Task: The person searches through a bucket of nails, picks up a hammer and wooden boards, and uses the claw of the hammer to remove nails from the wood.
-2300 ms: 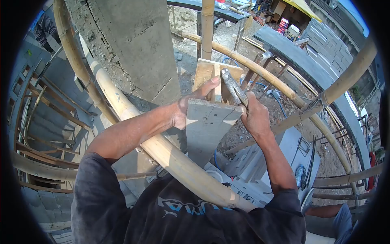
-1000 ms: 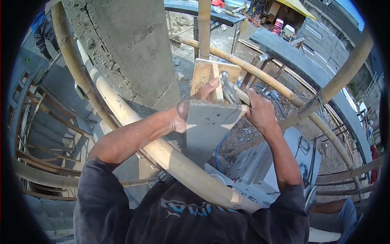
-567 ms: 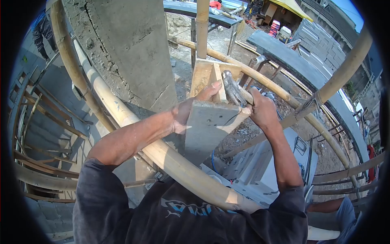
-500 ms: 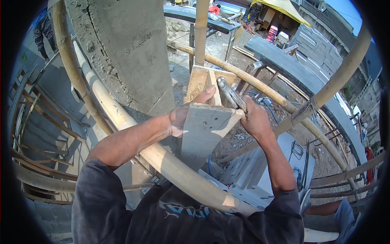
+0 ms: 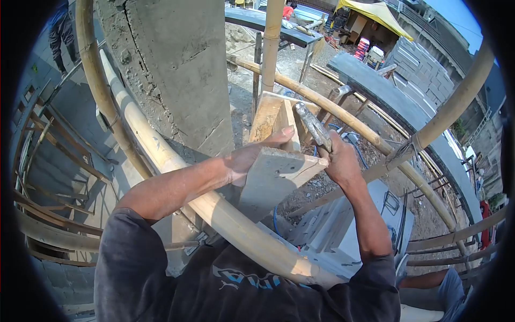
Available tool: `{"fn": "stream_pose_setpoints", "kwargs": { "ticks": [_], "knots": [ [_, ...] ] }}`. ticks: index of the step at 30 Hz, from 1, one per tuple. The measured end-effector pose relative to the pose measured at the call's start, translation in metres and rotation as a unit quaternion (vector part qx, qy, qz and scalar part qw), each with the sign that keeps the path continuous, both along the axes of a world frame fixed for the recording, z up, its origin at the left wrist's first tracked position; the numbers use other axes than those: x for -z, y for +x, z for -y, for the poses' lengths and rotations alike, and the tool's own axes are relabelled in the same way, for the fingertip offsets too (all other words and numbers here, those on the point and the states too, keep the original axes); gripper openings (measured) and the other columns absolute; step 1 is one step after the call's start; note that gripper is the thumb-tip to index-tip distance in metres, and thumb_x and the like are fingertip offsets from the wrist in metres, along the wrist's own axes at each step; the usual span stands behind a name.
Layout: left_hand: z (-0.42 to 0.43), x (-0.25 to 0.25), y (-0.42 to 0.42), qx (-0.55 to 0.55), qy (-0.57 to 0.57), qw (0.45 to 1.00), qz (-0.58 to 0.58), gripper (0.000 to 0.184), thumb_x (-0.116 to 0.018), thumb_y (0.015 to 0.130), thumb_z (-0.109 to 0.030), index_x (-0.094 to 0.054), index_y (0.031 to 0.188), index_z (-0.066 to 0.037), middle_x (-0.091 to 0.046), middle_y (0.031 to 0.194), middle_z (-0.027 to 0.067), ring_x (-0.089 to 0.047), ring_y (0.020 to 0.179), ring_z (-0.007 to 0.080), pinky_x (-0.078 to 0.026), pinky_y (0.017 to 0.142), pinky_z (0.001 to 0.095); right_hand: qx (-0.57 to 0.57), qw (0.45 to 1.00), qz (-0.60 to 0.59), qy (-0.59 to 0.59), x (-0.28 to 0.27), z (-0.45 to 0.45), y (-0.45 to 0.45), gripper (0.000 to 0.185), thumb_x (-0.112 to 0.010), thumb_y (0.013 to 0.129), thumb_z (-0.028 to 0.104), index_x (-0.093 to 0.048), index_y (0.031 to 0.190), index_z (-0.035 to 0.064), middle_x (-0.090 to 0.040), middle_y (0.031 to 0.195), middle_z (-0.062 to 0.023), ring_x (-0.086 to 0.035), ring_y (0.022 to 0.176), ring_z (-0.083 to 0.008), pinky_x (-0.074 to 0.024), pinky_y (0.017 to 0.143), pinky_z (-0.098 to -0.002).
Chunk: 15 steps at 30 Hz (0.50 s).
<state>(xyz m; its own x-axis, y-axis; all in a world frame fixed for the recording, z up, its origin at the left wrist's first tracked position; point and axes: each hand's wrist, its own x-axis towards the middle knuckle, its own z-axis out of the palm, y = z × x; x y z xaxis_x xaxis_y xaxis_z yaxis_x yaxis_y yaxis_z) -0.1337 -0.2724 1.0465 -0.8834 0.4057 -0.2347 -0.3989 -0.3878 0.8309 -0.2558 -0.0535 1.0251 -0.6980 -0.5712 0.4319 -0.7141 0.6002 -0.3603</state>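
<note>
Concrete column [image 5: 171, 70], thick bamboo pole [image 5: 230, 217] and, just beyond the pole, a tilted wooden piece [image 5: 279, 174].

The column rises on the left, the pole slants across nearer the body, and the wooden piece shows several joined boards. The left hand [image 5: 251, 159] grips its left side; the right hand [image 5: 344, 161] is closed round a metal tool [image 5: 314, 125], probably a hammer, its head close to the boards.

Readable words: none whole or certain.
Shirt [image 5: 188, 303]: dark, chest lettering [image 5: 249, 278] in pale and blue outlines, broken up by cloth folds, so the word cannot be made out for sure.
Emblem [image 5: 228, 285]: small pale figure, like a leaping animal, just below the lettering's left end.
</note>
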Motion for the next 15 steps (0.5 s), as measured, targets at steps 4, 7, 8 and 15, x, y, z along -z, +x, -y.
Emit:
{"fn": "stream_pose_setpoints", "kwargs": {
  "ticks": [4, 7, 8, 15],
  "knots": [
    [-0.006, 0.003, 0.011, -0.018, -0.009, 0.999, 0.027, 0.07, -0.047, 0.097, -0.061, -0.053, 0.133, -0.002, -0.066, 0.115, 0.0111, -0.067, 0.097, 0.0156, -0.055, 0.086, 0.0325, -0.006, 0.992, -0.023, -0.125, -0.013, -0.012, 0.021, 0.023, -0.065, 0.093, 0.024, -0.06, 0.102, 0.0032, -0.065, 0.074, -0.0148, -0.066, 0.072, -0.0353, -0.0495, 0.066, -0.0442],
    [0.001, 0.01, 0.006, -0.032, -0.005, 0.999, 0.03, 0.072, -0.05, 0.095, -0.064, -0.053, 0.133, -0.002, -0.066, 0.115, 0.0109, -0.066, 0.097, 0.0153, -0.055, 0.086, 0.0326, -0.058, 0.965, 0.017, -0.256, -0.038, -0.016, 0.049, 0.032, -0.063, 0.098, 0.034, -0.061, 0.093, 0.0033, -0.057, 0.068, 0.0026, -0.057, 0.064, -0.0167, -0.0457, 0.059, -0.0366],
    [0.002, 0.005, 0.008, -0.027, -0.005, 0.999, 0.041, 0.073, -0.051, 0.094, -0.064, -0.053, 0.133, -0.002, -0.066, 0.115, 0.0106, -0.066, 0.096, 0.0153, -0.054, 0.087, 0.0326, -0.072, 0.943, 0.036, -0.323, -0.022, -0.019, 0.045, 0.026, -0.065, 0.096, 0.027, -0.06, 0.087, 0.0032, -0.055, 0.065, -0.0035, -0.055, 0.059, -0.0203, -0.0425, 0.056, -0.0343],
    [-0.019, 0.002, 0.015, -0.076, -0.063, 0.995, 0.028, 0.084, -0.059, 0.083, -0.074, -0.059, 0.125, -0.001, -0.063, 0.115, 0.0132, -0.062, 0.101, 0.0177, -0.053, 0.08, 0.0361, -0.016, 0.998, 0.036, -0.045, 0.008, 0.0, 0.007, 0.022, -0.066, 0.087, 0.017, -0.059, 0.104, 0.0054, -0.066, 0.079, -0.0218, -0.066, 0.078, -0.0435, -0.0519, 0.07, -0.0487]
  ]
}}
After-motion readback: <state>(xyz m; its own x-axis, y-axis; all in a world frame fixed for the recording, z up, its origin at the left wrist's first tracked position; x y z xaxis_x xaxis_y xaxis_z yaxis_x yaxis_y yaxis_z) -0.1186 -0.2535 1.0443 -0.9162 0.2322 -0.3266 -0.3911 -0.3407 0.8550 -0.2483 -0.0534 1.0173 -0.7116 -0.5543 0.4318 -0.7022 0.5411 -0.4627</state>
